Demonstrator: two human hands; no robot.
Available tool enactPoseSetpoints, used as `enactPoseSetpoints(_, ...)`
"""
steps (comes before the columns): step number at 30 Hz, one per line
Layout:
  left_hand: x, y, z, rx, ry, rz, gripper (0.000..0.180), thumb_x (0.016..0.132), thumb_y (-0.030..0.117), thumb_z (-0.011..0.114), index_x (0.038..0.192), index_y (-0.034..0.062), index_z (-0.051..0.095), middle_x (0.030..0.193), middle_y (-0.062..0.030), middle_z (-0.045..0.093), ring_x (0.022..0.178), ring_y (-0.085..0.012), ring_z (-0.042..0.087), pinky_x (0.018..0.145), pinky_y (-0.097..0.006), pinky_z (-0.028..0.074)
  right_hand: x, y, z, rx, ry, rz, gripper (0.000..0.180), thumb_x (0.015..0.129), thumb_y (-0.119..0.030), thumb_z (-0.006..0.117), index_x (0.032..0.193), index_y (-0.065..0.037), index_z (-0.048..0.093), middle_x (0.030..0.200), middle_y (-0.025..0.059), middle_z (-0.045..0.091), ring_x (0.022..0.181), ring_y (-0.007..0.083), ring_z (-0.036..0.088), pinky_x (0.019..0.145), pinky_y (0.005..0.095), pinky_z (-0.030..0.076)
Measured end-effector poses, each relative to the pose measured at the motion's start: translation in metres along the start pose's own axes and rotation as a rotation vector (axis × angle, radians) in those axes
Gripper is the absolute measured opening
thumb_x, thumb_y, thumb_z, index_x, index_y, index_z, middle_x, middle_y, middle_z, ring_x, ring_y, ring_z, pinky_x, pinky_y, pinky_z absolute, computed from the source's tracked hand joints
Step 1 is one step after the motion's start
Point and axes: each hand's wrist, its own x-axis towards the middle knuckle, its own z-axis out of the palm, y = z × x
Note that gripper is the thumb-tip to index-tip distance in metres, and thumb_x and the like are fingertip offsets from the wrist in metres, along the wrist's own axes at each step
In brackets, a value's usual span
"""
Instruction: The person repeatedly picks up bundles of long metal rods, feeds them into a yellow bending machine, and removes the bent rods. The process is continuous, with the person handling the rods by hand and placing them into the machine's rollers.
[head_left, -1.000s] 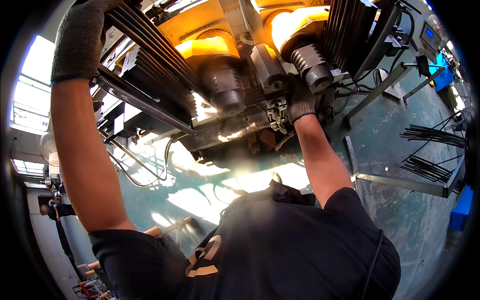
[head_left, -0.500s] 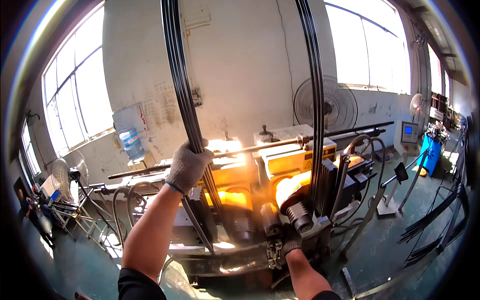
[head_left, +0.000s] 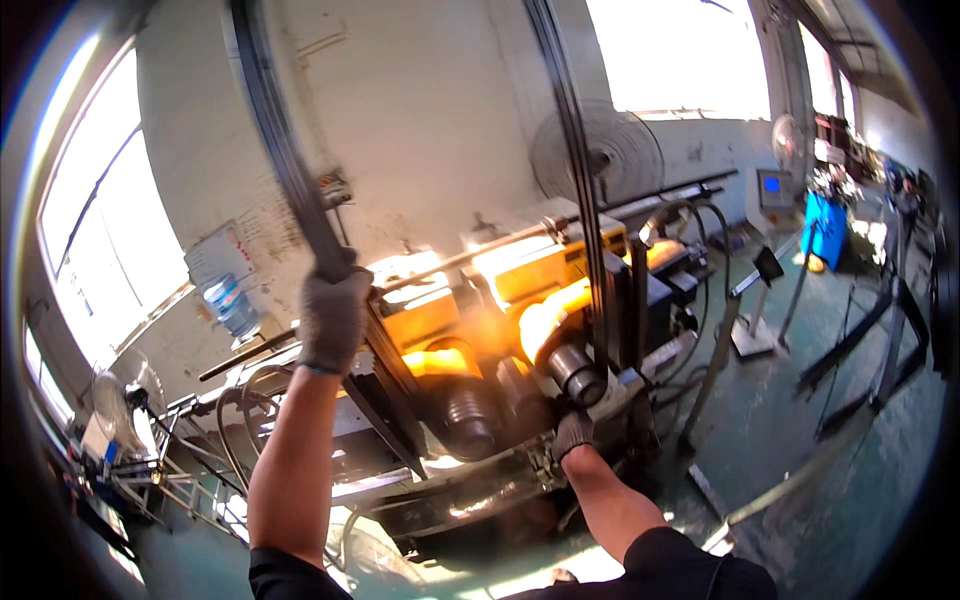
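Note:
My left hand (head_left: 333, 322), in a pale knitted work glove, is closed around a long dark metal bar bundle (head_left: 285, 150) that leans up and to the left. The bundle's lower part runs down beside the machine's left side. Low at the machine's front, my gloved right hand (head_left: 573, 436) has its fingers curled at a dark metal fitting; what they grip is hidden. Just above it is a ribbed metal cylinder (head_left: 577, 375). A second ribbed cylinder (head_left: 468, 415) sits to its left. Another tall bundle of dark bars (head_left: 572, 120) stands at the machine's right side.
The machine's yellow housings (head_left: 540, 277) glow brightly, and a long rod (head_left: 470, 262) crosses behind them. A large fan (head_left: 600, 160) stands by the wall. Right are a blue drum (head_left: 824, 230), a foot-stand (head_left: 753, 335) and a rack of dark bars (head_left: 880, 350). Hoses loop beside the machine.
The view has swung, so the whole scene sits further left and is tilted. My left hand still grips the bars, which now lean more leftward. My right hand remains low by the cylinder.

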Motion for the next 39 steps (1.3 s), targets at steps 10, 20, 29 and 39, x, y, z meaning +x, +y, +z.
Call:
enactPoseSetpoints(10,-0.172,0.002,-0.057,-0.587,-0.092,-0.203,0.024,0.096,0.008,0.059,0.118,-0.0019,0.059,0.091,-0.0132,0.068,0.077,-0.0231,0.068,0.075,-0.036,0.058,-0.213,-0.12,-0.196,0.002,0.419,-0.293,0.009,0.101,-0.012,0.06,0.094,-0.007,0.058,0.078,0.0083,0.065,0.062,0.0196,0.064,0.058,0.0352,0.054)
enactPoseSetpoints(20,-0.441,-0.111,0.057,-1.354,-0.275,-1.25,0.021,0.097,0.011,0.057,0.116,0.0036,0.061,0.094,-0.012,0.066,0.1,-0.0327,0.064,0.1,-0.051,0.049,-0.325,-0.405,-0.368,-0.538,0.851,-0.731,0.018,0.102,-0.022,0.061,0.101,-0.004,0.063,0.069,-0.0012,0.056,0.058,0.0069,0.05,0.051,0.0248,0.039)
enactPoseSetpoints(29,-0.655,-0.102,0.211,-0.494,-1.191,-0.436,0.023,0.098,0.015,0.057,0.114,-0.001,0.062,0.11,-0.0184,0.068,0.101,-0.0357,0.065,0.097,-0.051,0.05,-0.218,-0.575,-0.536,-1.524,1.017,-0.749,0.025,0.097,-0.025,0.06,0.112,-0.006,0.062,0.102,0.0255,0.068,0.101,0.0471,0.063,0.084,0.0522,0.05)
enactPoseSetpoints(39,-0.596,-0.02,0.201,-0.498,-0.301,-1.445,0.03,0.087,0.005,0.071,0.113,-0.0049,0.062,0.092,-0.0146,0.07,0.077,-0.0225,0.072,0.069,-0.034,0.062,-0.04,-0.558,-0.676,-2.416,0.37,-0.977,0.066,0.08,-0.06,0.072,0.125,-0.011,0.067,0.125,0.0153,0.068,0.11,0.0316,0.065,0.097,0.0417,0.051)
